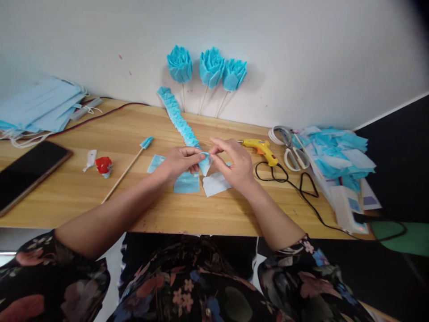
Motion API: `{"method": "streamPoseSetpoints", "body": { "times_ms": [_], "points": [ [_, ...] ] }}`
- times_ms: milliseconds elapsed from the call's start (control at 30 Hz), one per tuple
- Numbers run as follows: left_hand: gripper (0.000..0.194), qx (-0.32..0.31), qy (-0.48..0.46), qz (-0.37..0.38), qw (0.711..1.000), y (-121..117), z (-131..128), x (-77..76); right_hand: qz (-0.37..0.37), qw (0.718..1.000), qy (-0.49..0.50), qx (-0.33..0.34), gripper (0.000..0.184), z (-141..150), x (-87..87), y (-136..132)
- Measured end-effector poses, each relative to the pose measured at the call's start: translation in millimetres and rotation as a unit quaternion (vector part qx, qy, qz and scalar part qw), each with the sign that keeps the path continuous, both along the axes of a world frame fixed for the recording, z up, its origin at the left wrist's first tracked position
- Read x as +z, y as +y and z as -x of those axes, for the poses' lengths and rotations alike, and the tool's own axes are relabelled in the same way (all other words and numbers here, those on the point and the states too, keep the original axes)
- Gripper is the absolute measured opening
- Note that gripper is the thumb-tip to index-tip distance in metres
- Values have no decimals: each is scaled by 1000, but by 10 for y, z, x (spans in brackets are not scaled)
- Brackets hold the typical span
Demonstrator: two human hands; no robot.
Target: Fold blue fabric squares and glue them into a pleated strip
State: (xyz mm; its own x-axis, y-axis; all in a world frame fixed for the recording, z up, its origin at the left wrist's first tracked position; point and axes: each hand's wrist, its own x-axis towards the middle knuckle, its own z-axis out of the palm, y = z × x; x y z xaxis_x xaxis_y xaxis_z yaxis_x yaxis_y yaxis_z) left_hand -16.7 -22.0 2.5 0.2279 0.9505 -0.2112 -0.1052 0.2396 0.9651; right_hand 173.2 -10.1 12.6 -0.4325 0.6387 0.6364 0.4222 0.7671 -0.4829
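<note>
Between my two hands is a small piece of blue-and-white fabric (205, 164), folded to a point at the bottom. My left hand (183, 162) pinches its left side, fingers closed. At its right edge, my right hand (234, 163) pinches with thumb and forefinger. Under my hands lie a blue fabric square (187, 183) and a white one (215, 184); another blue piece (155, 163) is partly covered by my left hand. A long row of overlapping folded blue petals (177, 117) runs from behind my hands toward the wall.
Three blue fabric flowers (212, 67) on sticks lean on the wall. A yellow glue gun (263, 148), scissors (296, 158) and fabric scraps (342, 154) lie right. Left are a blue-tipped stick (125, 172), red wrapper (103, 165), phone (28, 172) and face masks (40, 105). A black cord (311, 208) trails right.
</note>
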Motion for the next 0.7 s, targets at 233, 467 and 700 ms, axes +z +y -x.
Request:
{"method": "streamPoseSetpoints", "body": {
  "times_ms": [233, 467, 700],
  "points": [
    [20, 18, -45, 17, 999, 22, 22, -6, -9, 999, -26, 30, 45, -24, 28, -10],
    [17, 19, -65, 22, 997, 13, 30, 43, -16, 1000, -13, 24, 48, -30, 32, -10],
    [16, 19, -69, 19, 997, 13, 25, 26, 23, 1000, 14, -3, 48, -51, 55, -35]
  ]
}}
